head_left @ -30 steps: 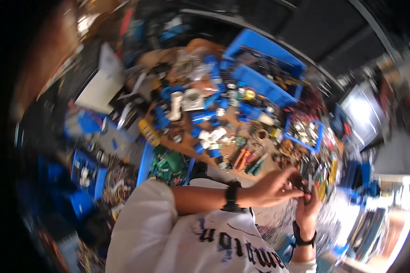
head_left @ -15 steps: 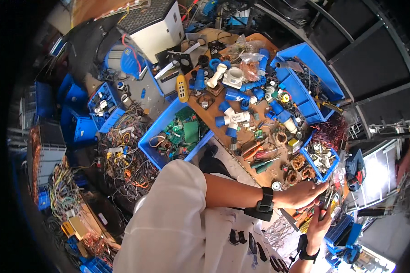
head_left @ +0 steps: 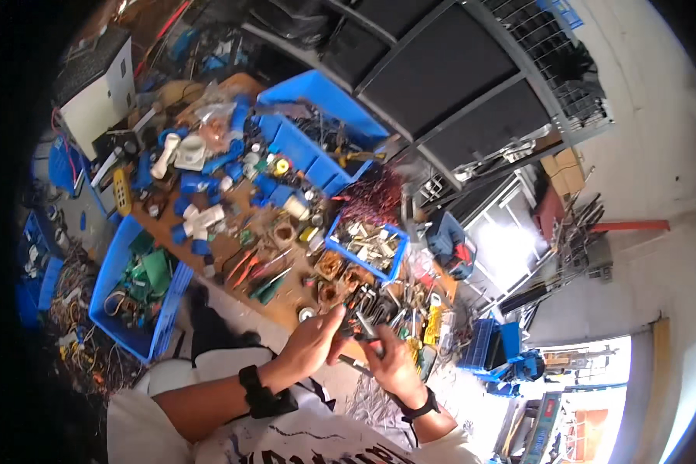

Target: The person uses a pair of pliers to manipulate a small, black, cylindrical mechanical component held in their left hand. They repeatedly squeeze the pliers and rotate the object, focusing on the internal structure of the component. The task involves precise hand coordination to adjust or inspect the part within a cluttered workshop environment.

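In the lower middle, my left hand point(head_left: 311, 344) and my right hand point(head_left: 398, 365) meet in front of my body, over the near edge of a cluttered wooden table point(head_left: 223, 246). Closed fingers of the right hand hold a red-handled metal tool point(head_left: 366, 326); its exact kind is blurred. Close against the tool, the left hand is bent round something small and dark, mostly hidden by its fingers. Just beyond both hands lies a pile of dark and silvery metal parts point(head_left: 375, 301).
A blue basket of pale metal pieces point(head_left: 395, 267) stands beyond my hands. Pliers with orange handles point(head_left: 243, 267) and a green-handled screwdriver point(head_left: 266, 291) lie to the left. Blue-white pipe fittings point(head_left: 205, 220) sit farther off; a blue crate point(head_left: 104, 313) holds green circuit boards.
The view has swung to the right, bringing a wall and bright doorway into sight. My hands now appear nearer the middle, still together around the tool.
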`<action>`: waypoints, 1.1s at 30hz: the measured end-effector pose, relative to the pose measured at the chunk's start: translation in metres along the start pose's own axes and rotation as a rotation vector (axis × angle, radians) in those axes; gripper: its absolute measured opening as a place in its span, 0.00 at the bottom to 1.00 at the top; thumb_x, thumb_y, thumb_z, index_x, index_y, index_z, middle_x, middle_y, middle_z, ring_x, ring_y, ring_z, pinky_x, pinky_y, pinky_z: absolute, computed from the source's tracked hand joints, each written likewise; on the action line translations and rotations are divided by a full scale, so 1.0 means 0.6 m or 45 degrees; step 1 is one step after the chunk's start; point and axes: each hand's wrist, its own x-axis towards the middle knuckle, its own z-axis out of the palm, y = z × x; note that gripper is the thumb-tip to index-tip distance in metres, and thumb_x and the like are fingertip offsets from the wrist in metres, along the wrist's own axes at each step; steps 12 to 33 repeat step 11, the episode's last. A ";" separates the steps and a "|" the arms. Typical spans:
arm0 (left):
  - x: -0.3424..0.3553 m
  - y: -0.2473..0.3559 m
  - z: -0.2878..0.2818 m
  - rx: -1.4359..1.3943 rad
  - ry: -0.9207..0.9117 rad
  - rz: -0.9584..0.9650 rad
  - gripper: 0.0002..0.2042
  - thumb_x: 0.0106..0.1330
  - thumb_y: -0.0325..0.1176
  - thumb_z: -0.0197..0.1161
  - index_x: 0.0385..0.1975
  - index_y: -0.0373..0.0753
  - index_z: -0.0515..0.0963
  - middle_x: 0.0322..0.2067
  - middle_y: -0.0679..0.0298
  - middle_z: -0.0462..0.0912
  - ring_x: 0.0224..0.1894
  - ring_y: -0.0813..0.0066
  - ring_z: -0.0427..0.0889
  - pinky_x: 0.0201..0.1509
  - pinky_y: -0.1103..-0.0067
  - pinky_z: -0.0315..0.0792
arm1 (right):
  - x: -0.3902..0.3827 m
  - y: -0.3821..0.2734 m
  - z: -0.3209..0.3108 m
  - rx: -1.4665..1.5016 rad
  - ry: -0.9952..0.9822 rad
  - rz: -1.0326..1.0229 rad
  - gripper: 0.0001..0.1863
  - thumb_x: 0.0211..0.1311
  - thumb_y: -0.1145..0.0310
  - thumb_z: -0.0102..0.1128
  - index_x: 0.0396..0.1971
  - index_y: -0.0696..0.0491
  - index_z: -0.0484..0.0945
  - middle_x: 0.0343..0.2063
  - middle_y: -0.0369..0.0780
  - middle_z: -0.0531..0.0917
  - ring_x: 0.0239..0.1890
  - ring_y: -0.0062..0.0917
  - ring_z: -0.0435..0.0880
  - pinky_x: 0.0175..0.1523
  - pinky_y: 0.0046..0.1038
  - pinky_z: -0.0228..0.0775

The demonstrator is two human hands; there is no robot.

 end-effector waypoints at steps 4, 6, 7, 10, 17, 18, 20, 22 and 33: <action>0.009 -0.015 0.011 0.186 0.050 -0.180 0.25 0.76 0.54 0.39 0.45 0.38 0.76 0.19 0.70 0.74 0.17 0.80 0.71 0.22 0.77 0.66 | -0.029 0.038 0.010 0.200 0.051 -0.032 0.22 0.55 0.78 0.62 0.53 0.61 0.73 0.36 0.48 0.82 0.32 0.36 0.84 0.38 0.34 0.75; 0.013 -0.019 0.016 0.283 -0.040 -0.140 0.22 0.75 0.52 0.46 0.44 0.36 0.73 0.25 0.67 0.75 0.20 0.77 0.73 0.24 0.75 0.68 | -0.046 0.039 0.015 0.397 0.112 0.063 0.18 0.60 0.76 0.60 0.51 0.64 0.72 0.33 0.46 0.83 0.31 0.29 0.83 0.32 0.30 0.75; 0.008 -0.021 0.020 0.304 -0.042 -0.098 0.21 0.74 0.51 0.49 0.44 0.34 0.71 0.28 0.66 0.76 0.22 0.76 0.74 0.24 0.73 0.69 | -0.045 0.043 0.022 0.431 0.186 0.055 0.15 0.64 0.74 0.59 0.47 0.65 0.73 0.30 0.46 0.82 0.30 0.27 0.83 0.30 0.29 0.73; -0.019 -0.013 0.043 0.390 0.290 0.504 0.20 0.71 0.48 0.57 0.48 0.36 0.69 0.33 0.64 0.78 0.21 0.80 0.75 0.24 0.79 0.69 | -0.044 0.007 0.007 0.218 0.272 -0.150 0.14 0.65 0.72 0.58 0.45 0.66 0.72 0.23 0.48 0.80 0.24 0.31 0.79 0.30 0.33 0.68; -0.031 -0.001 0.039 0.417 0.245 0.519 0.21 0.67 0.42 0.64 0.51 0.36 0.66 0.35 0.62 0.78 0.23 0.81 0.76 0.25 0.80 0.69 | -0.054 0.003 0.009 0.241 0.303 -0.125 0.14 0.65 0.72 0.58 0.45 0.66 0.72 0.23 0.48 0.80 0.24 0.31 0.79 0.30 0.33 0.68; -0.031 -0.001 0.039 0.417 0.245 0.519 0.21 0.67 0.42 0.64 0.51 0.36 0.66 0.35 0.62 0.78 0.23 0.81 0.76 0.25 0.80 0.69 | -0.054 0.003 0.009 0.241 0.303 -0.125 0.14 0.65 0.72 0.58 0.45 0.66 0.72 0.23 0.48 0.80 0.24 0.31 0.79 0.30 0.33 0.68; -0.031 -0.001 0.039 0.417 0.245 0.519 0.21 0.67 0.42 0.64 0.51 0.36 0.66 0.35 0.62 0.78 0.23 0.81 0.76 0.25 0.80 0.69 | -0.054 0.003 0.009 0.241 0.303 -0.125 0.14 0.65 0.72 0.58 0.45 0.66 0.72 0.23 0.48 0.80 0.24 0.31 0.79 0.30 0.33 0.68; -0.031 -0.001 0.039 0.417 0.245 0.519 0.21 0.67 0.42 0.64 0.51 0.36 0.66 0.35 0.62 0.78 0.23 0.81 0.76 0.25 0.80 0.69 | -0.054 0.003 0.009 0.241 0.303 -0.125 0.14 0.65 0.72 0.58 0.45 0.66 0.72 0.23 0.48 0.80 0.24 0.31 0.79 0.30 0.33 0.68; -0.031 -0.001 0.039 0.417 0.245 0.519 0.21 0.67 0.42 0.64 0.51 0.36 0.66 0.35 0.62 0.78 0.23 0.81 0.76 0.25 0.80 0.69 | -0.054 0.003 0.009 0.241 0.303 -0.125 0.14 0.65 0.72 0.58 0.45 0.66 0.72 0.23 0.48 0.80 0.24 0.31 0.79 0.30 0.33 0.68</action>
